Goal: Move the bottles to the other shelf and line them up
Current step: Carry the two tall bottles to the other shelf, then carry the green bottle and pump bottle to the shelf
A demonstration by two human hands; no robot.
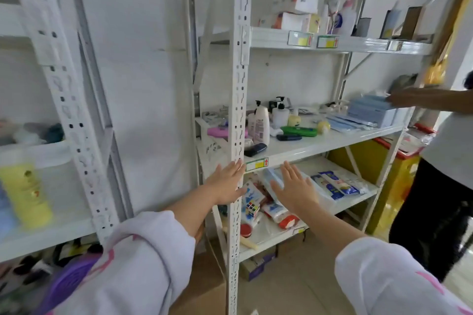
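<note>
Pump bottles (261,123) upright on middle shelf (320,144), label print too blurred to read. Below, left hand (226,185) and right hand (294,188) flat, fingers spread, empty, near yellow shelf tag (256,163) with red arrow.

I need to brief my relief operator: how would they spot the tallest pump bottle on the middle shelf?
Find the white rack's front upright post, then the middle shelf to its right. The tall white pump bottle stands just beside that post, black pump on top, printed label, taller than the squat pump bottle behind it.
</note>
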